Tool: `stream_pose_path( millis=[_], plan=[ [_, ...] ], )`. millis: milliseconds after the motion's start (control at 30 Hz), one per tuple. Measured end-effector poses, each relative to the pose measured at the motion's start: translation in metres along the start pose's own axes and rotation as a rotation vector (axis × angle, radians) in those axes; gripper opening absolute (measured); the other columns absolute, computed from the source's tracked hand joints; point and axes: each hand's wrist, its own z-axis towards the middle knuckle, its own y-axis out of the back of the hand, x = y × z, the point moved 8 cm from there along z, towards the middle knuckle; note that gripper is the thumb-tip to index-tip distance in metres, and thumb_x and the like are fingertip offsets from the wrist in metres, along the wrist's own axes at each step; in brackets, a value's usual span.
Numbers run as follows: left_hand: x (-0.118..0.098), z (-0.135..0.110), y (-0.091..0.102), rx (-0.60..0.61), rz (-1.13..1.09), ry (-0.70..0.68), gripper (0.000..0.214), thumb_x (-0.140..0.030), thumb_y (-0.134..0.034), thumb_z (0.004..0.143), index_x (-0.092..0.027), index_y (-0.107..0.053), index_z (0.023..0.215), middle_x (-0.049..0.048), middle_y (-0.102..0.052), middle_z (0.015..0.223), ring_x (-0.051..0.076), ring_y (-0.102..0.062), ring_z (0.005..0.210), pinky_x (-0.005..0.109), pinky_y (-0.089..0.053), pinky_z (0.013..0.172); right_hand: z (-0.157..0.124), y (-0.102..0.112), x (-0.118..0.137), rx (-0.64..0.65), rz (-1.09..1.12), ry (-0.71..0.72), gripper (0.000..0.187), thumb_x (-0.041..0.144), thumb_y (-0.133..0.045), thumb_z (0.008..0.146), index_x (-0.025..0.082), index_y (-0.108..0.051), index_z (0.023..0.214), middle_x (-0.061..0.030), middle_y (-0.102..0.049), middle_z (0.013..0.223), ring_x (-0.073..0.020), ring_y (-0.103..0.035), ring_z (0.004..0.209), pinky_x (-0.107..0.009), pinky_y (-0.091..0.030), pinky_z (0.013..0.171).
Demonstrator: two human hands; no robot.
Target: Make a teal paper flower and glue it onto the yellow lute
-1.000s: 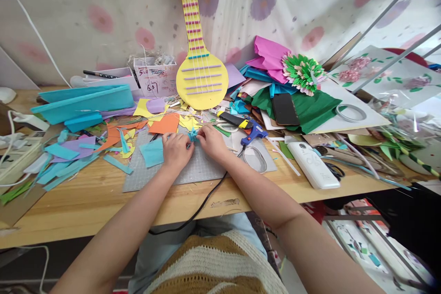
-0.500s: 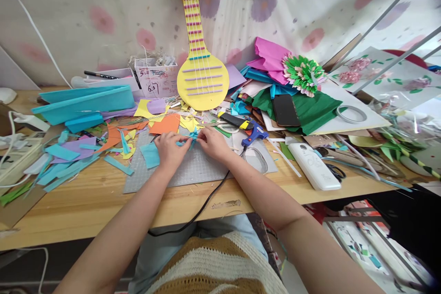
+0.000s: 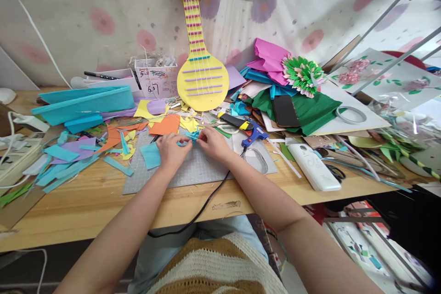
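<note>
Both my hands meet over a grey cutting mat [image 3: 206,172] and pinch a small piece of blue crepe paper [image 3: 193,135]. My left hand [image 3: 171,148] grips its left side, fingers bent towards the thumb. From the right, my right hand [image 3: 212,143] closes thumb and fingertips on the same piece; the exact grip is partly hidden. A flat blue paper square [image 3: 150,155] lies just left of my left hand. Behind my hands lie an orange paper piece [image 3: 165,125] and a black-and-yellow utility knife [image 3: 236,121].
A yellow paper lute [image 3: 203,83] leans upright at the back. On the right are a blue glue gun [image 3: 254,134] with a black cord, a roll of tape [image 3: 257,160], a phone [image 3: 285,111] and a white power bank [image 3: 315,167]. Paper scraps [image 3: 74,165] cover the left.
The blue crepe paper piece has turned slightly between my fingertips and sits a little lower. My fingers have shifted a little; the rest of the table looks the same.
</note>
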Motion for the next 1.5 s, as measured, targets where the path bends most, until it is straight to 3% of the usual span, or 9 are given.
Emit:
stream_pose_path(
  millis=[367, 500, 667, 833, 967, 1267, 1367, 1500],
  plan=[
    [0.006, 0.002, -0.006, 0.069, 0.029, 0.071, 0.008, -0.028, -0.064, 0.070, -0.022, -0.065, 0.065, 0.0020, -0.065, 0.074, 0.022, -0.057, 0.083, 0.042, -0.032, 0.086, -0.001, -0.001, 0.003, 0.032, -0.021, 0.014, 0.003, 0.018, -0.056, 0.080, 0.017, -0.057, 0.077, -0.0028, -0.058, 0.085, -0.0131, -0.052, 0.075, -0.023, -0.037, 0.066],
    [0.004, 0.002, -0.002, 0.039, 0.015, 0.055, 0.010, -0.028, -0.064, 0.069, -0.022, -0.062, 0.062, 0.0017, -0.063, 0.071, 0.022, -0.056, 0.081, 0.042, -0.032, 0.085, -0.001, -0.002, 0.003, 0.050, -0.037, 0.036, 0.003, 0.018, -0.055, 0.080, 0.017, -0.057, 0.078, -0.0031, -0.058, 0.085, -0.0133, -0.052, 0.075, -0.023, -0.037, 0.067],
    [-0.007, 0.003, 0.009, -0.033, 0.076, -0.077, 0.007, -0.026, -0.067, 0.068, -0.022, -0.063, 0.071, 0.0038, -0.062, 0.078, 0.023, -0.055, 0.085, 0.041, -0.032, 0.085, -0.001, -0.003, 0.003, 0.076, -0.079, 0.039, 0.004, 0.018, -0.055, 0.081, 0.017, -0.059, 0.080, -0.0039, -0.059, 0.088, -0.0139, -0.053, 0.078, -0.024, -0.037, 0.068],
    [-0.026, -0.001, 0.001, 0.081, 0.076, -0.345, 0.005, -0.028, -0.067, 0.073, -0.027, -0.068, 0.078, 0.0004, -0.067, 0.084, 0.021, -0.055, 0.090, 0.041, -0.028, 0.089, -0.003, -0.002, 0.007, 0.111, -0.184, 0.062, 0.007, 0.020, -0.054, 0.084, 0.018, -0.060, 0.085, -0.0040, -0.059, 0.093, -0.0148, -0.055, 0.079, -0.024, -0.035, 0.064],
    [-0.032, -0.004, -0.003, 0.127, 0.098, -0.407, 0.004, -0.029, -0.065, 0.076, -0.026, -0.066, 0.074, -0.0008, -0.069, 0.081, 0.020, -0.056, 0.089, 0.041, -0.027, 0.091, -0.004, -0.002, 0.012, 0.137, -0.250, 0.117, 0.012, 0.024, -0.051, 0.087, 0.019, -0.062, 0.088, -0.0045, -0.060, 0.094, -0.0153, -0.056, 0.080, -0.024, -0.033, 0.062],
    [-0.018, -0.001, -0.013, 0.176, 0.089, -0.260, 0.015, -0.034, -0.060, 0.080, -0.023, -0.065, 0.070, 0.0012, -0.070, 0.077, 0.020, -0.058, 0.083, 0.041, -0.027, 0.089, 0.000, -0.003, 0.012, 0.074, -0.244, 0.184, 0.010, 0.022, -0.054, 0.085, 0.019, -0.063, 0.084, -0.0056, -0.060, 0.090, -0.0187, -0.053, 0.088, -0.027, -0.037, 0.071],
    [-0.010, 0.002, -0.013, 0.183, 0.033, -0.134, 0.015, -0.034, -0.060, 0.080, -0.023, -0.065, 0.071, 0.0012, -0.070, 0.077, 0.020, -0.058, 0.082, 0.040, -0.028, 0.088, 0.000, 0.009, 0.015, -0.086, -0.234, 0.231, 0.010, 0.021, -0.055, 0.083, 0.017, -0.063, 0.087, -0.0077, -0.060, 0.093, -0.0222, -0.047, 0.097, -0.032, -0.037, 0.084],
    [0.005, 0.003, -0.009, 0.157, -0.047, 0.095, 0.013, -0.034, -0.063, 0.077, -0.022, -0.066, 0.072, 0.0007, -0.069, 0.076, 0.019, -0.059, 0.078, 0.040, -0.030, 0.087, -0.005, 0.026, 0.012, -0.286, -0.180, 0.146, 0.012, 0.021, -0.053, 0.083, 0.018, -0.064, 0.086, -0.0087, -0.058, 0.094, -0.0233, -0.044, 0.096, -0.036, -0.036, 0.088]
  ],
)
